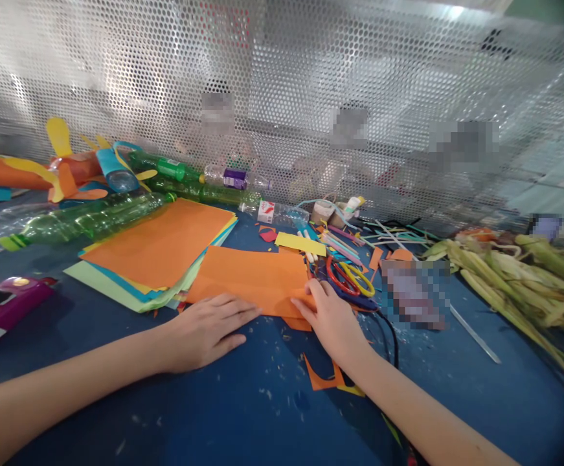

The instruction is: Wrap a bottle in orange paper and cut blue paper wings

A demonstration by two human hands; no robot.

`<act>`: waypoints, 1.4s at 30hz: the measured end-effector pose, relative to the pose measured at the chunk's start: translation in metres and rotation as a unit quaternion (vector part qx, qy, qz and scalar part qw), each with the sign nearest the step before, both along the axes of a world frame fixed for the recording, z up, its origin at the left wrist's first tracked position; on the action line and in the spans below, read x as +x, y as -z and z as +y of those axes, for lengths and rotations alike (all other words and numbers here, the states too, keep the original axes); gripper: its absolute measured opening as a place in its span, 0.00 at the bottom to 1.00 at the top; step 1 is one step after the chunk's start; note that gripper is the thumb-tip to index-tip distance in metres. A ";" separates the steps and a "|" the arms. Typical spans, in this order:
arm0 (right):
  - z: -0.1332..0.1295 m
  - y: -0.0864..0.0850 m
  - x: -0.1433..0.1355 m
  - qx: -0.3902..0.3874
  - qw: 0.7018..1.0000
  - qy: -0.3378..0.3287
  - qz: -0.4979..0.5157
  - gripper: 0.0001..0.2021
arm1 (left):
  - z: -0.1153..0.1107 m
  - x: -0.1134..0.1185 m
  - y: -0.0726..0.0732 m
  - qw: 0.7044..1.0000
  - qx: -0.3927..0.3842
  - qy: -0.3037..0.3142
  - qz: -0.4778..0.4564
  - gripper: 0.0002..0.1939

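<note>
A folded sheet of orange paper (250, 275) lies on the blue table in front of me. My left hand (204, 329) rests flat along its near edge, fingers stretched out and pressing on it. At the right end of the sheet, my right hand (333, 320) pinches the paper between thumb and fingers. Just beyond that hand are scissors with red handles (338, 278) and yellow-handled scissors (359, 279). Orange paper scraps (320, 375) lie below my right wrist. To the left, a stack of coloured paper (160, 239) has orange on top.
Green plastic bottles (92, 217) and paper-decorated bottles (72, 171) line the far left. A purple device (7, 314) sits at the left edge. Corn husks (509, 278) lie on the right, near a clear stick (476, 333). Perforated metal sheeting (286, 84) stands behind the table.
</note>
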State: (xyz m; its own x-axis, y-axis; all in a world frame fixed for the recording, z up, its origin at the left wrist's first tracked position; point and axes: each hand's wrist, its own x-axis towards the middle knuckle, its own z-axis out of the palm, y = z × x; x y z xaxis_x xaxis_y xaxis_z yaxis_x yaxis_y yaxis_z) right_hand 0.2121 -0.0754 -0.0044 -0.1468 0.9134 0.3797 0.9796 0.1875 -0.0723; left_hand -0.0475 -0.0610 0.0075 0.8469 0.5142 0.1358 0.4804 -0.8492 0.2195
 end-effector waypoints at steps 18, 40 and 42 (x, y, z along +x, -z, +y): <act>-0.026 -0.010 -0.016 0.036 0.964 -0.255 -0.070 0.15 | -0.002 0.004 0.001 1.000 0.024 0.005 0.017 0.24; -0.026 -0.011 -0.019 0.080 0.974 -0.212 -0.014 0.09 | -0.001 0.001 -0.001 0.990 0.131 -0.042 -0.020 0.17; -0.026 -0.012 -0.019 0.082 0.976 -0.202 -0.005 0.10 | 0.002 -0.001 -0.002 0.988 0.138 -0.060 -0.035 0.18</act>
State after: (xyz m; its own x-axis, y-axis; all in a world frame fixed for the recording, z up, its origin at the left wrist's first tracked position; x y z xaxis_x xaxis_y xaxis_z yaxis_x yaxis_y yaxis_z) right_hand 0.1932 -0.1015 0.0079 -0.4875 0.7070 0.5124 0.8237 0.5670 0.0013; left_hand -0.0482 -0.0592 0.0097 0.7657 0.5453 0.3411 0.5727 -0.8194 0.0242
